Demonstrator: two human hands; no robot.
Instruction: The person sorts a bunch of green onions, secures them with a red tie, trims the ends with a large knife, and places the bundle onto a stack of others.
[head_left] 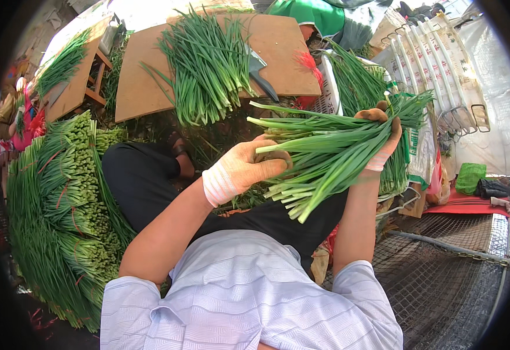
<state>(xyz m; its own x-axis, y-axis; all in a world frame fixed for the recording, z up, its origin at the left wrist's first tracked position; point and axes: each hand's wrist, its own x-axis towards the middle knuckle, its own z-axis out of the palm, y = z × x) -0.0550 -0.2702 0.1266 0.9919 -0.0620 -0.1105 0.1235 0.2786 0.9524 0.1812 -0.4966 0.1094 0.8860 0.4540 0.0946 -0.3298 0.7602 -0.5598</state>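
Observation:
Above my lap, my right hand point(379, 127), in a stained work glove, is closed around a loose bunch of garlic chives point(325, 153). The cut pale ends fan out to the left and the leaf tips point right. My left hand point(255, 164), gloved too, is at the stem ends with thumb and fingers curled near a few stalks; whether it grips any I cannot tell. A larger pile of chives point(207, 65) lies on the brown board point(141, 78) ahead. Beside that pile rests a knife point(261, 74) with a broad blade and dark handle.
Bundles of chives tied with red bands point(71, 210) are stacked at the left. A white plastic crate point(331, 83) with chives stands at the right, near red ties point(309, 65). Another board point(73, 94) is at the upper left. A person in green point(312, 15) is beyond the board.

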